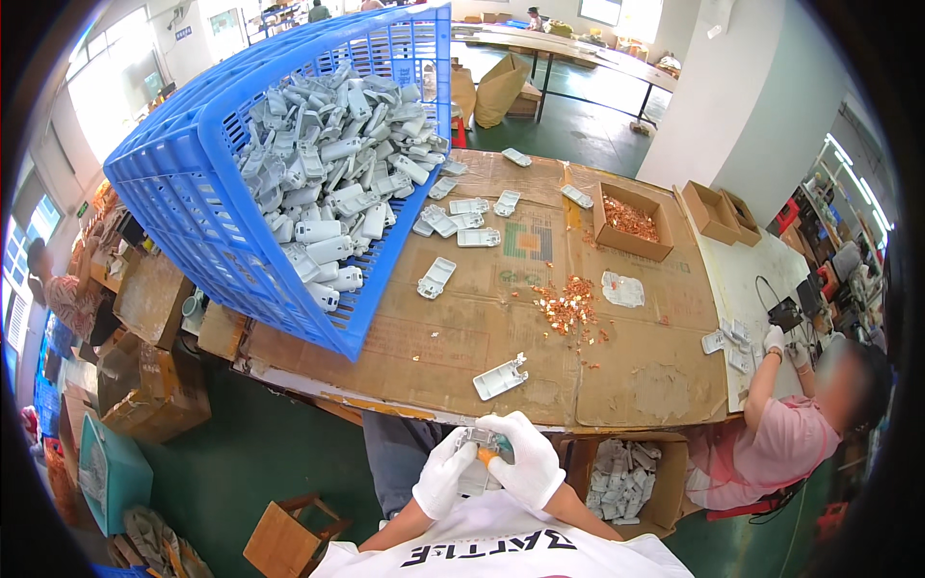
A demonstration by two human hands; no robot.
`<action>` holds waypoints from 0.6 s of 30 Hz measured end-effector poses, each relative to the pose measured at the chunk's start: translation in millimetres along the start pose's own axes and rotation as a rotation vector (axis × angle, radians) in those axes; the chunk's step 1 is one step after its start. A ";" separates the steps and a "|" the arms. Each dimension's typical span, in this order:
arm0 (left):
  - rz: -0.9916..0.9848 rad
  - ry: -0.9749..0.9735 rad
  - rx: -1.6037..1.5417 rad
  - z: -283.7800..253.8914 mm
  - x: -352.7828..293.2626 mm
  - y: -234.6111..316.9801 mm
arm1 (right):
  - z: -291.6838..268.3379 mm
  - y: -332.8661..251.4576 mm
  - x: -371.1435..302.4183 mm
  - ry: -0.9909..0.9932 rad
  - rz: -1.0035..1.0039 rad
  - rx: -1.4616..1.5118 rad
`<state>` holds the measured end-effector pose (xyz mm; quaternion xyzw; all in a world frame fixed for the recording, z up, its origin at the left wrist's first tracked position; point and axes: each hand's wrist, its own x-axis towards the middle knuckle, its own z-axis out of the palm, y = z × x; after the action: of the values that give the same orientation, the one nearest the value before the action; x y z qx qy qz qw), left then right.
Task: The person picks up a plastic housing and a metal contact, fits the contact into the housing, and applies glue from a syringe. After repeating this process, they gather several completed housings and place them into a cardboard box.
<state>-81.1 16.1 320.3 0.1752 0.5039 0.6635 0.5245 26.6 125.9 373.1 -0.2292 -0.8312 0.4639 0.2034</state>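
My left hand (441,474) and my right hand (529,462), both in white gloves, meet in front of my chest, below the table's near edge. Between them they grip a small light-grey plastic housing (476,437). An orange patch shows by my right thumb; what it is cannot be made out. On the cardboard-covered table (462,361), a lone housing shell (500,379) lies just beyond my hands. Farther back are a loose heap of small copper-coloured parts (567,306), a clear plastic piece (622,289) and several more housing shells (437,277).
A blue crate (207,193) on its side, full of grey housings, stands at the left. A cardboard box (631,252) of copper-coloured parts sits at the far right. Below the table is a carton (670,486) of housings. At the right a co-worker (780,424) in pink handles similar pieces.
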 end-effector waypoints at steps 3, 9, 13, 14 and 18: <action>0.010 0.023 0.003 -0.8 -7.5 -4.8 | -2.8 -8.8 -10.3 -0.039 -0.035 -0.028; 0.038 0.118 0.157 3.7 0.8 -3.7 | -4.0 3.2 -4.9 0.067 -0.235 -0.148; 0.019 0.079 0.039 18.0 -8.9 19.5 | -18.0 -16.4 -8.3 0.107 -0.499 -0.159; -0.025 0.055 -0.026 19.3 -6.4 25.6 | -21.6 -17.2 -6.0 0.094 -0.554 -0.119; -0.125 0.025 -0.114 20.0 -5.5 30.2 | -30.5 -5.8 -7.7 -0.164 -0.935 0.194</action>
<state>-79.4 22.7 356.3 0.1049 0.4820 0.6591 0.5677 48.6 139.5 392.0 0.2262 -0.8114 0.4146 0.3442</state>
